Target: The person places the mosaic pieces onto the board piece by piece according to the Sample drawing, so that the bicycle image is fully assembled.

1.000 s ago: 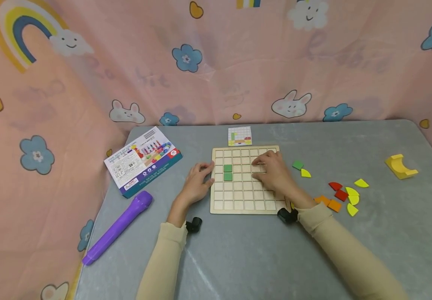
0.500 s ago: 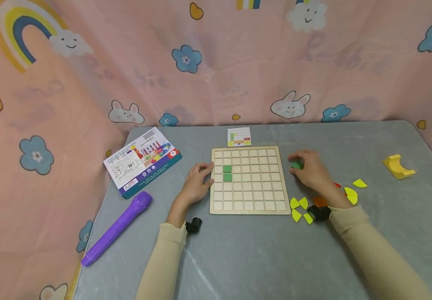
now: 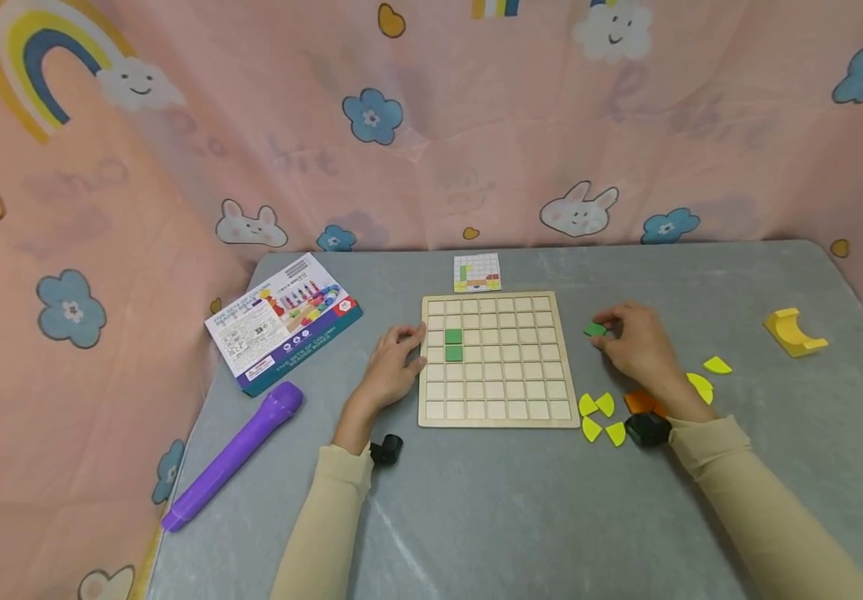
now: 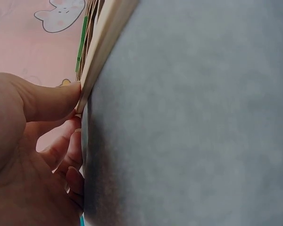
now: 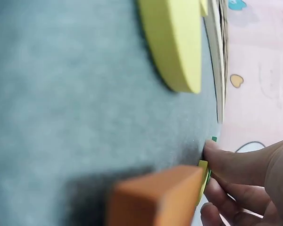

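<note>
A square wooden grid board lies flat on the table, with two green square tiles in neighbouring cells near its left side. My left hand rests against the board's left edge; in the left wrist view the thumb touches that edge. Right of the board, my right hand pinches a green tile low over the table. In the right wrist view, a yellow piece shows beside the thumb, and an orange block is close to the camera.
Yellow quarter-round pieces lie by the board's right edge. Orange pieces lie partly under the right wrist. A printed pattern card sits behind the board. A box and purple stick are left; a yellow arch block is far right.
My right hand has moved from over the board to the right and taken hold of a green tile. The left hand stays at the board's edge.
</note>
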`<state>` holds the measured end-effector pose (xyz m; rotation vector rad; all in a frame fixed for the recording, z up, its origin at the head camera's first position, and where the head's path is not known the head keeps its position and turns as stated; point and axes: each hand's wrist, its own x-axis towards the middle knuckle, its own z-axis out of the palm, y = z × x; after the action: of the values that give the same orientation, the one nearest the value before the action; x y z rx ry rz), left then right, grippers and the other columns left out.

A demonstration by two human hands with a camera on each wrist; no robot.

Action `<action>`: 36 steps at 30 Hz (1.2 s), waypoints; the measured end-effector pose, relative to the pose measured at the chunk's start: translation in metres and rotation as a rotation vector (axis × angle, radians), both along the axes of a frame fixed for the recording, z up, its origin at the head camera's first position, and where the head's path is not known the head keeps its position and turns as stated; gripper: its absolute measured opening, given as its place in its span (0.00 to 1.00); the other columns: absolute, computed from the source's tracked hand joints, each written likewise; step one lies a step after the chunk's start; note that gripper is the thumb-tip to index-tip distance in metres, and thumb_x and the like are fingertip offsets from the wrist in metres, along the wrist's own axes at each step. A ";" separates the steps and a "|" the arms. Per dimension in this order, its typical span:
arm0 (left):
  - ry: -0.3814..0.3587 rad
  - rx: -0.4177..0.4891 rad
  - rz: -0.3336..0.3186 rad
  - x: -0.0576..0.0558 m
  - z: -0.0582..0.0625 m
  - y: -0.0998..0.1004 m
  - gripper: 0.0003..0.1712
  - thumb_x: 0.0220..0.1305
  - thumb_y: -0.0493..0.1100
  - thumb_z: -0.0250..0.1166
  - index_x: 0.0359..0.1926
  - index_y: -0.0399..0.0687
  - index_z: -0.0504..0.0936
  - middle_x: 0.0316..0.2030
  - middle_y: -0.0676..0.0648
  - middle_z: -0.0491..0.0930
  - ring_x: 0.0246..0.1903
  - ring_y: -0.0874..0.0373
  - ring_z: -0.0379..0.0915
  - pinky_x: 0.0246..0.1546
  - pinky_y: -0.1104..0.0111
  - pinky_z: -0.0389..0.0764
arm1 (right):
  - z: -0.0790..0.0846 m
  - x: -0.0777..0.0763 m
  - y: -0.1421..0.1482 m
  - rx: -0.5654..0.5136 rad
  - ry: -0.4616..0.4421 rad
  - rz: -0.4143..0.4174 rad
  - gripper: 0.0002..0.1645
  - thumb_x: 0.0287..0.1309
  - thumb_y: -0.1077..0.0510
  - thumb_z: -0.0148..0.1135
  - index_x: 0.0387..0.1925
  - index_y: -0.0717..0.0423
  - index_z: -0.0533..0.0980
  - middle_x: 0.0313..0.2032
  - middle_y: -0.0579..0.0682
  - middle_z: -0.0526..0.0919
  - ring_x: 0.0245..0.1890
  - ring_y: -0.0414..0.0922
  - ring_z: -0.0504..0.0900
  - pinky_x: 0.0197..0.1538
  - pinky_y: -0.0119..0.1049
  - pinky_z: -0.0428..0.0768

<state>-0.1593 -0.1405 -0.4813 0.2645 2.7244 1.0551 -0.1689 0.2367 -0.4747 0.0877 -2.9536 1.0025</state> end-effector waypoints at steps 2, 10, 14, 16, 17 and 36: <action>0.001 -0.002 0.003 0.000 -0.001 0.000 0.34 0.79 0.40 0.59 0.81 0.47 0.63 0.75 0.37 0.65 0.75 0.39 0.57 0.75 0.43 0.59 | 0.000 0.000 -0.002 0.005 0.013 -0.001 0.18 0.62 0.66 0.73 0.51 0.73 0.83 0.46 0.70 0.81 0.44 0.63 0.77 0.47 0.56 0.76; -0.006 0.004 0.007 0.000 -0.003 -0.001 0.34 0.79 0.39 0.59 0.81 0.47 0.63 0.75 0.37 0.64 0.75 0.39 0.56 0.75 0.42 0.58 | 0.005 -0.002 -0.011 0.038 -0.009 0.023 0.18 0.64 0.66 0.71 0.53 0.71 0.83 0.50 0.71 0.81 0.50 0.66 0.77 0.52 0.61 0.76; -0.022 0.008 0.017 0.001 -0.003 -0.001 0.34 0.79 0.40 0.59 0.81 0.48 0.63 0.75 0.38 0.64 0.76 0.40 0.55 0.76 0.44 0.57 | 0.012 -0.003 -0.026 0.032 0.003 0.041 0.18 0.64 0.65 0.71 0.54 0.70 0.84 0.53 0.71 0.82 0.52 0.66 0.78 0.53 0.61 0.77; -0.023 0.004 0.016 0.002 -0.002 -0.001 0.34 0.80 0.40 0.59 0.82 0.48 0.63 0.76 0.38 0.63 0.76 0.40 0.55 0.76 0.44 0.57 | 0.015 -0.004 -0.037 0.010 0.016 0.055 0.18 0.64 0.66 0.72 0.54 0.69 0.84 0.51 0.70 0.83 0.48 0.64 0.79 0.49 0.57 0.78; -0.022 0.003 0.014 0.002 -0.002 0.000 0.34 0.80 0.40 0.59 0.82 0.48 0.62 0.76 0.38 0.63 0.76 0.40 0.55 0.76 0.44 0.57 | 0.017 -0.005 -0.043 -0.007 0.019 0.066 0.18 0.64 0.66 0.72 0.54 0.69 0.85 0.50 0.69 0.83 0.45 0.62 0.79 0.46 0.54 0.77; -0.015 -0.001 0.017 0.002 0.001 0.001 0.34 0.79 0.41 0.60 0.82 0.48 0.63 0.76 0.38 0.64 0.76 0.40 0.56 0.74 0.43 0.58 | 0.014 0.005 -0.139 -0.091 -0.059 0.332 0.16 0.60 0.67 0.74 0.50 0.63 0.88 0.47 0.59 0.84 0.50 0.56 0.77 0.54 0.52 0.79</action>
<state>-0.1577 -0.1395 -0.4804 0.2322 2.7184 1.0553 -0.1637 0.0974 -0.4608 0.5731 -3.0021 1.1901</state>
